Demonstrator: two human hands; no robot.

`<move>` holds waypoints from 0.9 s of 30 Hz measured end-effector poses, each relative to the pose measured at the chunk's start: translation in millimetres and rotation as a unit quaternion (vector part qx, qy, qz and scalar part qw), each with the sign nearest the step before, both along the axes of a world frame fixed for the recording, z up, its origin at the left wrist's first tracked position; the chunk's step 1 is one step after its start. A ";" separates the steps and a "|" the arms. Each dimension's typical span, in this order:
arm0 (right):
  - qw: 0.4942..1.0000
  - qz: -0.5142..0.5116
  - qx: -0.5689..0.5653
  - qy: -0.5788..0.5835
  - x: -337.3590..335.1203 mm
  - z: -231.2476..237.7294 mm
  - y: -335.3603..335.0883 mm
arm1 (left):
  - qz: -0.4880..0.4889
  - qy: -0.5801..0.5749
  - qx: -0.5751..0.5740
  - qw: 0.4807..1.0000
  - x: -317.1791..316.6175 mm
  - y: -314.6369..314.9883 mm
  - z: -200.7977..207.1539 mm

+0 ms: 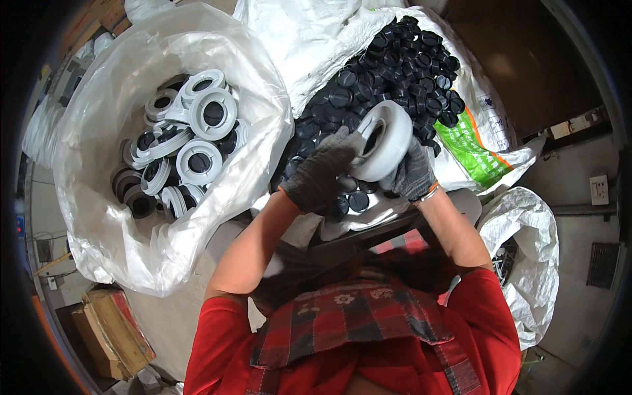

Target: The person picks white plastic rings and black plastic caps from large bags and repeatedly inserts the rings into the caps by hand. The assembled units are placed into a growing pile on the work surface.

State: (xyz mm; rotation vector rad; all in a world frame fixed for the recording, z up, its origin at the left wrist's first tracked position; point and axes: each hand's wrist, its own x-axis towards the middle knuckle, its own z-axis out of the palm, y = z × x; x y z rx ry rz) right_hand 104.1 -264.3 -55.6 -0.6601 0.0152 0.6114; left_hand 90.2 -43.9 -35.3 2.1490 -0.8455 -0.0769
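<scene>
In front of my chest, both gloved hands are on a white plastic ring-shaped part point(395, 146), tilted with its hollow face toward the left. My right hand point(409, 172) wraps round its outer right side from below. Closed at its left edge is my left hand point(322, 168), fingertips by the dark centre opening. Beneath and beyond lies a heap of black round caps point(401, 69). A few caps point(358, 201) lie just below the ring, near my wrists.
On the left, a big clear plastic bag point(253, 85) holds several white rings with black centres point(199, 163). White sacking point(289, 49) lies under the caps, with a green-printed part point(471, 148). Another white sack point(536, 230) stands at right; a cardboard box point(115, 332) is lower left.
</scene>
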 end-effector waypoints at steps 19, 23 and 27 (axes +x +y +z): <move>0.661 -0.118 -0.543 -0.504 -10.3 8.2 21.2 | 0.087 -0.025 0.007 0.996 -18.3 -2.5 -15.4; 0.587 -0.066 -0.565 -0.576 -11.7 22.5 23.4 | 0.107 0.313 -0.321 0.887 -23.5 5.9 -23.2; 0.415 -0.012 -0.552 -0.723 0.0 22.6 9.1 | 0.093 0.450 -0.380 0.803 -17.9 3.9 8.5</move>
